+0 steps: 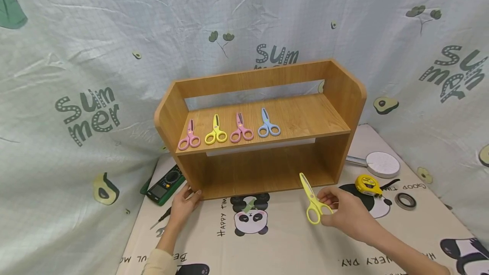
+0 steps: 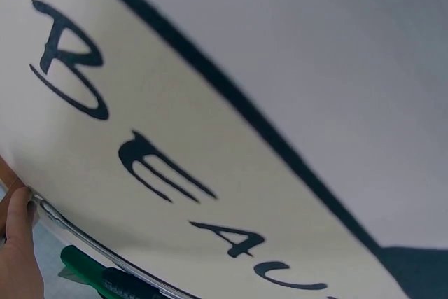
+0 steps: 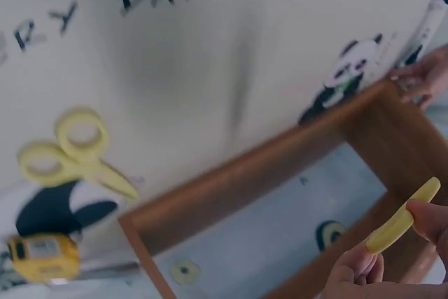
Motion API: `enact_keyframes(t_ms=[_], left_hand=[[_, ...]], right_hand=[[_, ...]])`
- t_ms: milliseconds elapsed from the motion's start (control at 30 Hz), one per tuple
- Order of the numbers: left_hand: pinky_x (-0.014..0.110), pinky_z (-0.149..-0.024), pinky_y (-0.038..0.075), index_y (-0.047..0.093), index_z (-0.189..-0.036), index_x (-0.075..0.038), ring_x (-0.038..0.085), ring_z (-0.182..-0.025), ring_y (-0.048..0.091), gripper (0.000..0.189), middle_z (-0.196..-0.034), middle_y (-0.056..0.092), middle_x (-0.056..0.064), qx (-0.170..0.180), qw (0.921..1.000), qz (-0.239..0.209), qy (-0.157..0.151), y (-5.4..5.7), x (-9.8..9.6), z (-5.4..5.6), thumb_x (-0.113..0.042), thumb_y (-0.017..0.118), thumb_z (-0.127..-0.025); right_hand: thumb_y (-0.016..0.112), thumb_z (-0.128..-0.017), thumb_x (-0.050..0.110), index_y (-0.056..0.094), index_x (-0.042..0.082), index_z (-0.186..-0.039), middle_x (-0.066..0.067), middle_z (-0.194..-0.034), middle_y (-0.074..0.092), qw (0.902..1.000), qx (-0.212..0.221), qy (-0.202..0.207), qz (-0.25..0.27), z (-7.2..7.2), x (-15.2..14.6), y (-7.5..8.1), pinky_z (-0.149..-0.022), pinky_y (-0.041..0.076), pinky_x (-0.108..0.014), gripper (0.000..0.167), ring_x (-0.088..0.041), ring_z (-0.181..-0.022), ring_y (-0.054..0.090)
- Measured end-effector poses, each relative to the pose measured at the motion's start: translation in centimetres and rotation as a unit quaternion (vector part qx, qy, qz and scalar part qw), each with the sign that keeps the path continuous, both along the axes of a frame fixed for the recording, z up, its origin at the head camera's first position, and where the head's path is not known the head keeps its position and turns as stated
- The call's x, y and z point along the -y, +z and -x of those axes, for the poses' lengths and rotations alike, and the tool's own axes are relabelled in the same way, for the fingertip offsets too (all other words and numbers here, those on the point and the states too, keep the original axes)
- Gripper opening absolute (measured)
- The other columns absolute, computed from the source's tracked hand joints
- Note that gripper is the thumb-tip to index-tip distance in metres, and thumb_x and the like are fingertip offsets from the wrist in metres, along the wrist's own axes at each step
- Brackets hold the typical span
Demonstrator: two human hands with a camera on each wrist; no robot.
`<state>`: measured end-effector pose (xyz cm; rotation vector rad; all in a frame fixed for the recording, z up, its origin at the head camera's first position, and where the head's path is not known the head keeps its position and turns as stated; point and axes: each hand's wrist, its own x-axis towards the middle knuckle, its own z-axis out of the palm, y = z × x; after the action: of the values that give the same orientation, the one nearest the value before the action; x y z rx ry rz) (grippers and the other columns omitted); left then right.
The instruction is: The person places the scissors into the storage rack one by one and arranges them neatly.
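Observation:
A two-tier wooden shelf [image 1: 263, 190] stands in the middle of the table. My left hand [image 1: 184, 205] holds its lower left front corner, the thumb at the front edge. Between thumb and fingers my right hand [image 1: 345, 213] pinches yellow scissors [image 1: 314, 204] by a handle loop, in front of the shelf's right half. The right wrist view shows them edge-on, beside another pair of yellow scissors [image 3: 73, 152] on the table. On the upper tier lie pink scissors [image 1: 189, 137], yellow scissors [image 1: 216, 130], more pink scissors [image 1: 240, 130] and blue scissors [image 1: 268, 125], in a row from the left.
Left of the shelf lie a green multimeter [image 1: 165, 185] and a screwdriver [image 1: 162, 216]. To its right are a round white-faced object with a metal handle [image 1: 383, 164], a yellow tape measure [image 1: 368, 185] and a black tape roll [image 1: 406, 201]. Printed curtains [image 1: 133, 54] hang behind.

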<state>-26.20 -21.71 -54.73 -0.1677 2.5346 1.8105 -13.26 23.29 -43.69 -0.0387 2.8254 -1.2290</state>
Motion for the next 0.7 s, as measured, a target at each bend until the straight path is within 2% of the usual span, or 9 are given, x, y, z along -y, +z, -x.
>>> enact_keyframes(t_ms=[200,333,467,700], left_hand=[[0.043,-0.103,0.059,0.028,-0.164,-0.006,0.044,-0.135,0.058,0.068,-0.159,0.042,0.032,-0.003,1.0,-0.001,-0.004,0.1,0.1,-0.2,-0.013,0.062,-0.105],[0.044,-0.103,0.059,0.029,-0.163,-0.004,0.046,-0.137,0.056,0.068,-0.159,0.041,0.033,-0.005,1.0,0.005,-0.003,0.2,0.2,-0.3,-0.013,0.062,-0.105],[0.045,-0.105,0.058,0.029,-0.163,-0.003,0.047,-0.137,0.055,0.068,-0.159,0.04,0.034,-0.008,1.0,0.004,-0.003,0.2,0.3,-0.4,-0.012,0.061,-0.105],[0.044,-0.103,0.059,0.028,-0.163,-0.003,0.047,-0.137,0.055,0.068,-0.159,0.039,0.034,-0.008,1.0,0.001,-0.003,0.0,0.3,-0.1,-0.011,0.061,-0.104]], right_hand=[[0.084,-0.071,0.006,0.065,0.007,-0.114,-0.003,-0.106,0.067,0.9984,-0.049,0.025,0.012,0.2,-0.1,4.4,-0.084,0.059,-0.025,0.046,-0.017,-0.096,0.061],[0.083,-0.073,0.005,0.065,0.005,-0.115,-0.005,-0.105,0.067,0.9958,-0.08,0.043,0.01,1.1,0.1,7.0,-0.077,0.057,-0.021,0.046,-0.019,-0.094,0.061],[0.083,-0.075,0.003,0.064,0.002,-0.116,-0.01,-0.104,0.067,0.994,-0.097,0.052,0.006,2.9,0.6,9.2,-0.071,0.054,-0.019,0.045,-0.022,-0.092,0.06],[0.08,-0.08,0.005,0.061,-0.003,-0.12,-0.017,-0.111,0.063,0.9941,-0.097,0.048,-0.007,7.5,0.6,11.7,-0.079,0.052,-0.019,0.044,-0.026,-0.099,0.058]])
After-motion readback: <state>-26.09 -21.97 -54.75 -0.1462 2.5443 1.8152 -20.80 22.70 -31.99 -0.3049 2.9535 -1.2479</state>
